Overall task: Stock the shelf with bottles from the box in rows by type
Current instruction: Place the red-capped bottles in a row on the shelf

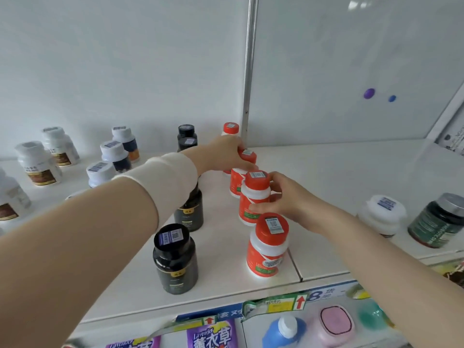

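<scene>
Ranged on the white shelf [339, 172]: brown-labelled white bottles [40, 164], black bottles [175, 257], red-capped orange bottles [267, 244], white jar [381, 214], green jar [437, 219]. Reaching over the black row, left hand [223, 154] gripping a rear orange bottle [247, 156]; right hand [283, 197] clasping the second orange bottle [252, 192].

Back wall [113, 59]: plain white, left side.
Metal post [249, 71]: upright, centre.
Glossy white board [339, 59]: right of post; one purple magnet [369, 93], one blue magnet [392, 98] beside it; light glare near top.
Shelf [326, 172]: white, seamed.
</scene>
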